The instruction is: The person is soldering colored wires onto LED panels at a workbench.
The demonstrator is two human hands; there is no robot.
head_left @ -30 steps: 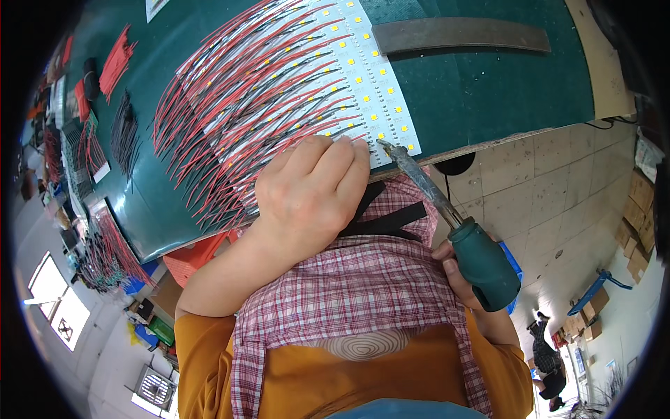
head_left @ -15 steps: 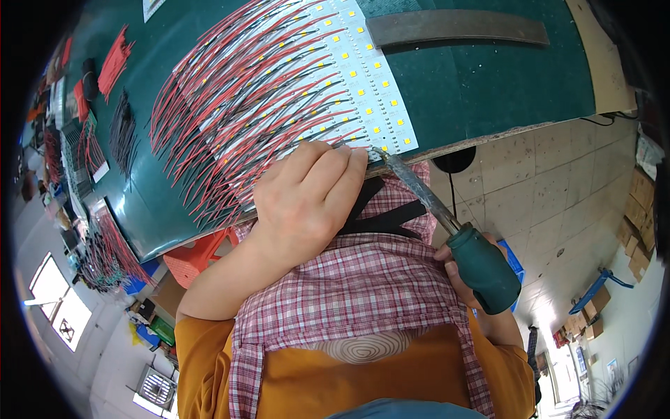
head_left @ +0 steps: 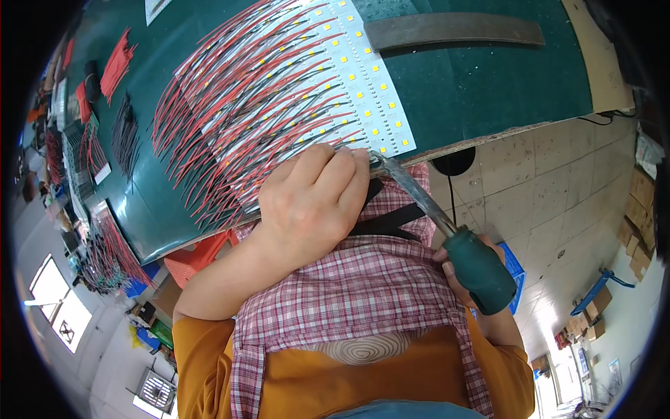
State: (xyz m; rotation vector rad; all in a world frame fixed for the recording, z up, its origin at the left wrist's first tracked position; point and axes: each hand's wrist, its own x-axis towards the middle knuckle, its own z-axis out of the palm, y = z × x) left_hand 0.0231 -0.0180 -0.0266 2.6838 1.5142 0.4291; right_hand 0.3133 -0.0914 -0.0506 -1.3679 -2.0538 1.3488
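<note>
Fingers of the left hand (head_left: 310,202) are curled downward, their tips pressing on the near edge of the white LED strip panel (head_left: 307,77) at the front lip of the green workbench (head_left: 474,91); whether anything thin is pinched beneath them cannot be told. Right hand (head_left: 464,269) is mostly hidden behind the dark green handle it is wrapped around, so only the fingertips show, closed about the grip. That handle belongs to a soldering iron (head_left: 447,230), whose metal shaft slants up and left, its tip meeting the panel corner just beside the left fingertips.

Panel condition: rows of small yellow LED chips on white strips, lying side by side, with red and black lead wires (head_left: 230,119) fanned out from the strips toward the left. Loose bundles of red wires (head_left: 115,66) lie farther left, well apart from the hands. A dark flat metal bar (head_left: 453,29) rests on the bench beyond the panel.

Assessment: work in hand appears to be soldering at the nearest strip end, the left hand steadying the piece while the iron tip is applied. Judged requirement for the following move: keep the tip steady on the pad, keep the left fingertips off the hot shaft, then shift along to the adjacent strip end.
</note>
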